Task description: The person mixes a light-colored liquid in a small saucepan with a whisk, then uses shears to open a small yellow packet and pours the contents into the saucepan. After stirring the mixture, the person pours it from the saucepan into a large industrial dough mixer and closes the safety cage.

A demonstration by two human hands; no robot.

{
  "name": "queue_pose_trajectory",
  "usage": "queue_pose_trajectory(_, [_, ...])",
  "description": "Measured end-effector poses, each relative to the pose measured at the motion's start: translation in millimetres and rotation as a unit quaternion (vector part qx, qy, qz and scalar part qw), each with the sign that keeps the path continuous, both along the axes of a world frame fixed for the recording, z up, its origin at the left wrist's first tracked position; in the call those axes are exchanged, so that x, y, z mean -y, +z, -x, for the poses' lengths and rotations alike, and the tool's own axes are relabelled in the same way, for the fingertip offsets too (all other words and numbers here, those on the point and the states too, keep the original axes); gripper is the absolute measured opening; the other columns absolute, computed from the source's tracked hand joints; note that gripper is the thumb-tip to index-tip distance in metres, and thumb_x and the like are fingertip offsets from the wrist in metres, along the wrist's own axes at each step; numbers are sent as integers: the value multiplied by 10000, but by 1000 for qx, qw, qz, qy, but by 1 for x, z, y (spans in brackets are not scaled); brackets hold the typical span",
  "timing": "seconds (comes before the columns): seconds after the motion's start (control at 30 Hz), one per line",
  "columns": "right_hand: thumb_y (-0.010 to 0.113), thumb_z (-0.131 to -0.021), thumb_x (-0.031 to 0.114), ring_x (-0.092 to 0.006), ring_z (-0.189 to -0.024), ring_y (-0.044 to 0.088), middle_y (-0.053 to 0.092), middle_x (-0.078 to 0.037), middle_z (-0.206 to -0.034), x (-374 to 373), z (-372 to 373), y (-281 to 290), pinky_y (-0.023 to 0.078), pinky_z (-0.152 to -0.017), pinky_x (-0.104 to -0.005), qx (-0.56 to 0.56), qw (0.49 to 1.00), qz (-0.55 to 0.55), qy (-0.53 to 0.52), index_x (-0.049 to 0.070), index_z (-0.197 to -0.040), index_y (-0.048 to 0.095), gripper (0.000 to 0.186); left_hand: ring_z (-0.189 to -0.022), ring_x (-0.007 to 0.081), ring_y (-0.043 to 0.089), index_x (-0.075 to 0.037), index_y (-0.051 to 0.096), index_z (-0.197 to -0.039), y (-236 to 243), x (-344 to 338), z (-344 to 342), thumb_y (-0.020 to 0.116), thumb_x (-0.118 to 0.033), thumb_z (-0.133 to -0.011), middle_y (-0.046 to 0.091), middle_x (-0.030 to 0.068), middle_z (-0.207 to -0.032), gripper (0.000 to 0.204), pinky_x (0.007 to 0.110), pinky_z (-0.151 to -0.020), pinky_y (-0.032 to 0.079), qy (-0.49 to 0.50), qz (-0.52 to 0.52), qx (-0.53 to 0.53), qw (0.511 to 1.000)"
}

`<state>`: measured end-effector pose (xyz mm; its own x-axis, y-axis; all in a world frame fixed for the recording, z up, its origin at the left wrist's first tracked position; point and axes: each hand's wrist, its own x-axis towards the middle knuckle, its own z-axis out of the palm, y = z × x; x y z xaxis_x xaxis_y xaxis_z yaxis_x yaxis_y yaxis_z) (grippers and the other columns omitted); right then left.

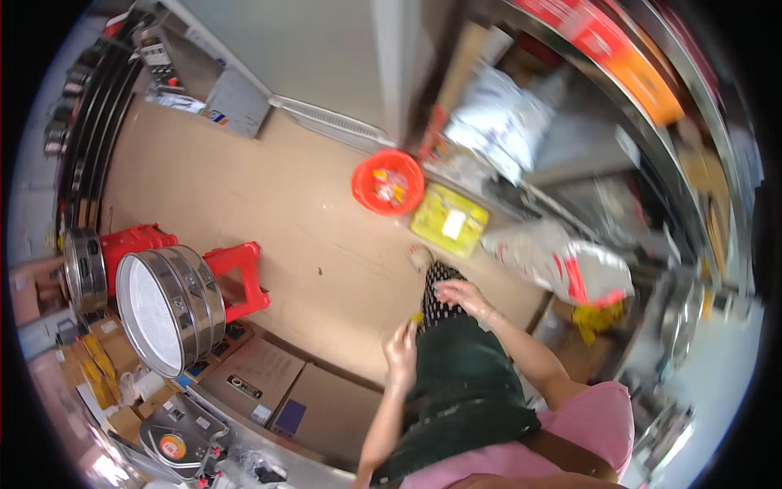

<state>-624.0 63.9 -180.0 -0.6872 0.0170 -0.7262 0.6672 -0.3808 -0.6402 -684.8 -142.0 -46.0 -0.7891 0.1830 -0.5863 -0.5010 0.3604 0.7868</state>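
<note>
Left hand [399, 352] pinches yellow bit [418, 317]; right hand [463, 295]: grip unclear. Yellow container [436, 208] (label [454, 222] blurred).

Tan floor [277, 191] (faintly streaked) beside grey panel [318, 57]

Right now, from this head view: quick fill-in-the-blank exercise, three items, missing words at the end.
1. The left hand pinches a small item coloured ____.
2. In the picture, the red bucket stands on the ____-hand side of the yellow bin.
3. The shirt worn with the dark green apron is ____.

Missing words: yellow; left; pink.
</note>
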Motion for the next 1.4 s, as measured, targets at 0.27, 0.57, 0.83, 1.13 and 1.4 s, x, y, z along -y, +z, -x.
queue_pose_trajectory(0.27, [613, -964, 66, -172, -917, 681, 705, -119, -1056, 74, -162, 161, 541, -800, -293, -198, 884, -29, -423, -46, -1280, 583, 336, -1234, 219, 579, -3, 638, -1272, 46, -60, -92, 585, -34, -977, 631, 123, -1317, 302, 332, -1024, 466, -289, -283, -11, 914])
queue_pose_trajectory(0.57, [651, -935, 58, -139, -794, 653, 721, -100, -923, 122, -369, 204, 525, -761, -264, -176, 664, -148, -711, -71, -1073, 683, 191, -1104, 145, 589, 32, 584, -1325, 104, -100, -294, 597, -77, -990, 611, 94, -1331, 353, 290, -961, 472, -550, -366, 76, 747])
queue_pose_trajectory(0.83, [660, -923, 51, -138, -764, 652, 716, -103, -903, 161, -557, 221, 518, -726, -255, -105, 511, -233, -821, -62, -1029, 689, 158, -1045, 140, 621, 69, 593, -1297, 122, -109, -490, 575, -41, -995, 641, 108, -1284, 322, 280, -927, 495, -681, -312, 227, 622])
queue_pose_trajectory(1.13, [628, -964, 88, -133, -795, 589, 649, -86, -908, 190, -708, 203, 474, -713, -242, -195, 304, -133, -923, -60, -1155, 618, 242, -1035, 111, 605, 55, 619, -1278, 95, -112, -680, 587, -102, -1006, 669, 89, -1214, 315, 258, -922, 475, -766, -252, 215, 550])
queue_pose_trajectory(1.4, [608, -961, 73, -115, -785, 632, 689, -75, -894, 180, -799, 180, 485, -702, -233, 72, 233, -236, -941, -54, -1092, 669, 192, -1187, 181, 598, 65, 510, -1370, 41, -142, -735, 595, -14, -979, 629, 137, -1296, 407, 299, -1050, 454, -767, -222, 236, 554])
